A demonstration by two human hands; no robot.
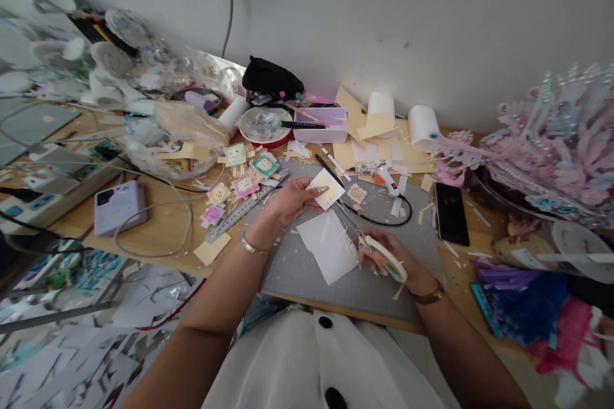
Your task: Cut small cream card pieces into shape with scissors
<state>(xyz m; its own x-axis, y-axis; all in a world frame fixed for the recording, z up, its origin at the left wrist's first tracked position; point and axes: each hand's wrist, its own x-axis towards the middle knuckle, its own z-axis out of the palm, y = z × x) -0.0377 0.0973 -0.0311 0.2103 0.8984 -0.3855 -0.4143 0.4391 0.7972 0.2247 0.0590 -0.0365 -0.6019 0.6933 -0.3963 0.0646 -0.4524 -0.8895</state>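
A small white paper piece with a pale yellow patch [327,190] is pinched in my left hand [295,198]. My right hand [381,252] grips a pair of scissors with cream handles [384,254]; the blades point up and left toward that paper. Beneath them, a larger white sheet [330,249] lies on the grey cutting mat [297,278]. Left of my left hand, several small coloured square faces, among them a pink one [246,185] and a green one [235,154], lie beside a metal ruler [240,209].
A hot glue gun [389,180] with a black cable rests behind my right hand. To the right lie a black phone [451,214] and pink beaded crowns [551,147]. A lilac tray [330,134] and a white bowl [265,124] stand at the back. Cables and a power strip [57,195] occupy the left.
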